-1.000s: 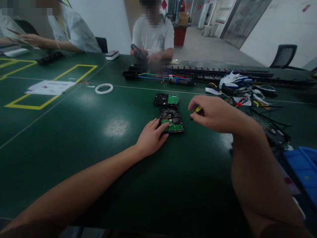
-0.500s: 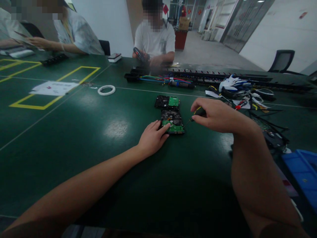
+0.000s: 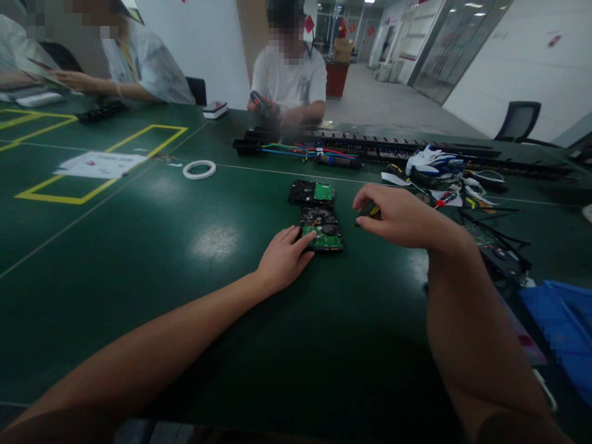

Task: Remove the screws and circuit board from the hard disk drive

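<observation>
A hard drive with a green circuit board along its near side lies flat on the dark green table. My left hand holds it at the left, index finger over the board. In my right hand is a screwdriver with a black and yellow handle, pinched between thumb and fingers. Its thin shaft slants down to the right edge of the board; whether the tip sits in a screw is too small to tell. A second hard drive lies just beyond the first, touching or nearly touching it.
At the right are a blue bin, another drive-like part, white gloves and tools. Long black strips with coloured wires run across the far side. A tape roll lies left. Across the table sits a person; others sit at left.
The view has shifted slightly. My left hand stays on the hard drive, and the screwdriver in my right hand keeps nearly the same place at the board's right edge.
</observation>
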{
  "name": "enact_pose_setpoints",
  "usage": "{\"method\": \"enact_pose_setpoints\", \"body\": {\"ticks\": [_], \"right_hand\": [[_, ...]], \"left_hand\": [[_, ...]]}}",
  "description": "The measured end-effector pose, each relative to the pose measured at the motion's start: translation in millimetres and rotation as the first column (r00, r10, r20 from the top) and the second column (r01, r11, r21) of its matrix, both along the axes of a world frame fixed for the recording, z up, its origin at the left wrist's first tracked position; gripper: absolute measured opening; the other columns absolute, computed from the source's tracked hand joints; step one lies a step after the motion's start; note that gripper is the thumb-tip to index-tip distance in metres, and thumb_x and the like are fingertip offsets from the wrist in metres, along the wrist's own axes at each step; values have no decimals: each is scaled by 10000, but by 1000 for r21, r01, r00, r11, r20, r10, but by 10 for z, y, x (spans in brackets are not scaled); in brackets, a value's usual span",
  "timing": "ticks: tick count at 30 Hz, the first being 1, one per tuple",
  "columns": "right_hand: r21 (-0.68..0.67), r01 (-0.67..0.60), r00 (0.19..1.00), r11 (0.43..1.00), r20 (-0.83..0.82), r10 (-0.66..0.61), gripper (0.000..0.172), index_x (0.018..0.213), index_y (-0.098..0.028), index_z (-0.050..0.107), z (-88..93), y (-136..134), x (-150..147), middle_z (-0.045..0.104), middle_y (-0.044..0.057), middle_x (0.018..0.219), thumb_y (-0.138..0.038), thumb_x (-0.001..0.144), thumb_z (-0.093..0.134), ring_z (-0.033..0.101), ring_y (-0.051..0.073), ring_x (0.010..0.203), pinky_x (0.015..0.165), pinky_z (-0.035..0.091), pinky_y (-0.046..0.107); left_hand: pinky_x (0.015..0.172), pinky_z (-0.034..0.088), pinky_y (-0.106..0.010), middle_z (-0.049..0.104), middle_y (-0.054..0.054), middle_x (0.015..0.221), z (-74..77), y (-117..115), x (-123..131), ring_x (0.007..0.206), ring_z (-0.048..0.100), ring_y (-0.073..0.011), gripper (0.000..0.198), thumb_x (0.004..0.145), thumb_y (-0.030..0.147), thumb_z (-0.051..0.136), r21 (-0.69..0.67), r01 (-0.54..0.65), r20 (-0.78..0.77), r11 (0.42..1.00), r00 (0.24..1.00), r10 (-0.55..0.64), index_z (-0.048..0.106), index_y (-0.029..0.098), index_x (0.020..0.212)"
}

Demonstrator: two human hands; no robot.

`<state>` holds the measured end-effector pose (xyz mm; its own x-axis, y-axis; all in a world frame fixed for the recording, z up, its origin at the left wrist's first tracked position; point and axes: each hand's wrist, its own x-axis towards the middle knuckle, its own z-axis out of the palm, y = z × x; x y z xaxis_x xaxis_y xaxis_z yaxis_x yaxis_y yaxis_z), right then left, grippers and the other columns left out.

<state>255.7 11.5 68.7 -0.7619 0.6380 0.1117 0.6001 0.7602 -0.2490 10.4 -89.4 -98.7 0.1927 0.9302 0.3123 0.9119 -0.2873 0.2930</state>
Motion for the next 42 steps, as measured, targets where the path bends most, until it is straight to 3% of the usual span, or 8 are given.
{"method": "enact_pose_setpoints", "body": {"ticks": [8, 12, 25, 36, 42], "right_hand": [[11, -12, 1000, 1000, -19, 12, 237, 1064, -208, 656, -10, -12, -12, 738, 103, 1082, -250, 835, 612, 676, 261, 924, 796, 515, 389], [57, 31, 1000, 998, -8, -30, 217, 1051, -199, 663, -7, -24, -18, 738, 104, 1022, -316, 875, 612, 678, 268, 875, 792, 499, 408], [26, 21, 1000, 999, 0, -21, 224, 1072, -186, 644, -16, -52, -54, 740, 103, 1002, -273, 868, 621, 674, 252, 840, 749, 483, 370], [28, -21, 1000, 999, -7, 21, 232, 1072, -195, 650, -35, -32, -26, 735, 121, 1088, -292, 862, 628, 685, 292, 938, 820, 497, 405], [51, 29, 1000, 998, -4, -28, 249, 1083, -184, 658, -26, -44, -50, 739, 125, 1037, -318, 875, 629, 683, 297, 902, 811, 491, 413]], "left_hand": [[1200, 435, -557, 573, -171, 1536, 12, 0, 4, 1482, 488, -350, 553, 1044, 397, 548, -14, -4, 10, 1000, 1000, 4, 485, 208, 1559], [1210, 427, -545, 570, -181, 1535, 18, -1, 9, 1480, 490, -351, 571, 1042, 404, 549, -18, -5, 11, 1000, 1000, 5, 473, 182, 1563], [1207, 429, -546, 569, -190, 1527, 38, -14, 11, 1475, 491, -364, 527, 1053, 400, 533, -27, -6, -1, 1000, 1000, 6, 512, 187, 1535], [1217, 421, -550, 561, -180, 1540, 45, -16, 4, 1484, 482, -365, 527, 1051, 405, 545, -42, -10, -5, 999, 1000, 10, 521, 201, 1536], [1215, 428, -532, 568, -183, 1527, 41, -14, 0, 1481, 487, -358, 522, 1045, 396, 556, -36, -3, -5, 999, 1000, 3, 532, 188, 1523]]}}
